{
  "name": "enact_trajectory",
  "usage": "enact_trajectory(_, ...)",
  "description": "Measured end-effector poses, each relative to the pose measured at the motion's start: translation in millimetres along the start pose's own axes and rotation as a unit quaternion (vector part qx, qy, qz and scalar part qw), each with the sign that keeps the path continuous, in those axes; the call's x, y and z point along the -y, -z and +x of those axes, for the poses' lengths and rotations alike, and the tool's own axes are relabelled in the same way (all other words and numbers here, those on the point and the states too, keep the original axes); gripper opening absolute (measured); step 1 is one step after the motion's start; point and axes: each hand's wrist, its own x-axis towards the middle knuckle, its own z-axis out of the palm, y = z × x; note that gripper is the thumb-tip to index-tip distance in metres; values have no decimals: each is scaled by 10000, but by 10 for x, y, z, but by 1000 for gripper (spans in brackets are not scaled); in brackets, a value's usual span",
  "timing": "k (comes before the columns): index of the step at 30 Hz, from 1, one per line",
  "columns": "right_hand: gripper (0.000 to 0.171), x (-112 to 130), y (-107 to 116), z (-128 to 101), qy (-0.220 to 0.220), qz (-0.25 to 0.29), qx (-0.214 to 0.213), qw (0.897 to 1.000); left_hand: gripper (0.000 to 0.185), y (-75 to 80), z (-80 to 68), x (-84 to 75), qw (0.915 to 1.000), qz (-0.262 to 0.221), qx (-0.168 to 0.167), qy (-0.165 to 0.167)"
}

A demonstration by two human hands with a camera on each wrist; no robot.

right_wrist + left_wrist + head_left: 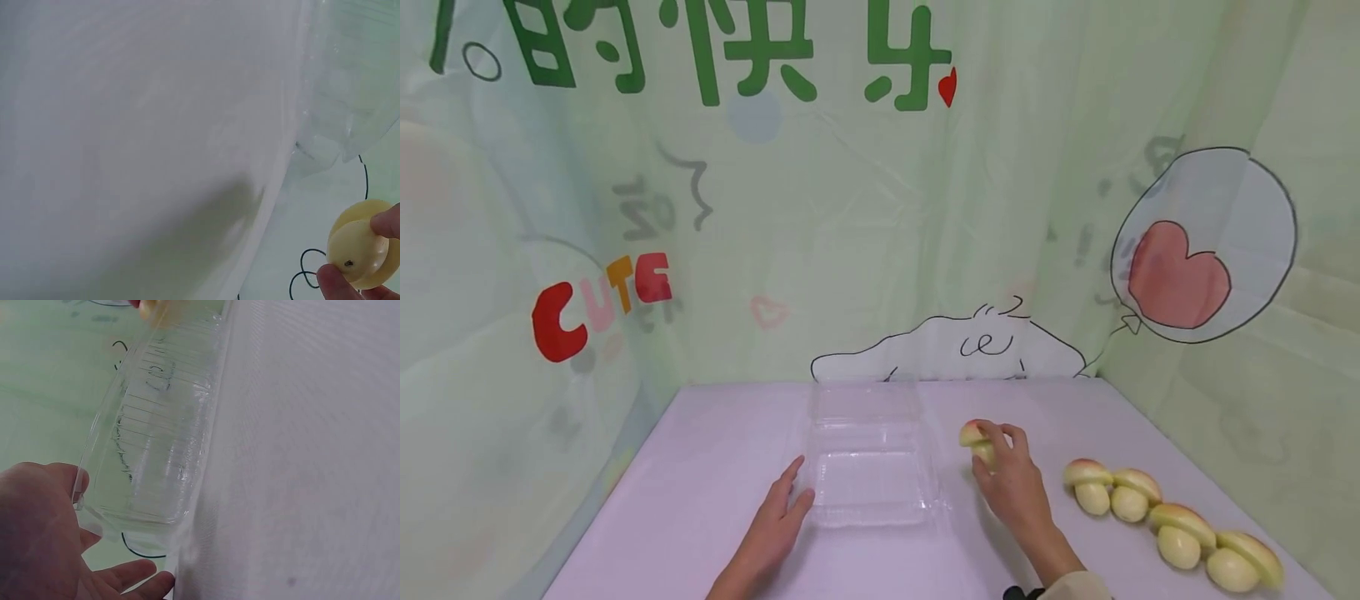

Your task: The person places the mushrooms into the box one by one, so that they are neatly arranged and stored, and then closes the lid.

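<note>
A clear plastic clamshell box lies on the table with its lid folded back. My left hand is at the left side of the box, thumb and fingers spread. In the left wrist view, a fingertip of this left hand meets the rim of the clear box. To the right of the box, my right hand pinches a pale yellow mushroom-shaped piece with a reddish cap. Its round stem end, with a small dark spot, shows on the mushroom-shaped piece in the right wrist view.
Several more mushroom-shaped pieces lie in a slanting row along the right side of the pale table. A printed curtain stands behind the table and at both sides.
</note>
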Motion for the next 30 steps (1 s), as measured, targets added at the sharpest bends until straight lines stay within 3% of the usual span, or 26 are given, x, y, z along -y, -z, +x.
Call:
enact_trajectory(18,50,599,-446,56,437,457,-170,9979,55,-18,-20,53,9999,-36,25,94)
enact_trajectory(24,51,671,-488,119,564,469,-443,9963,55,-8,-7,34,10000,-34,3,72)
enact_trajectory(30,50,752,-488,168,632,597,-425,9953,55,3,6,-1,10000,-34,3,24)
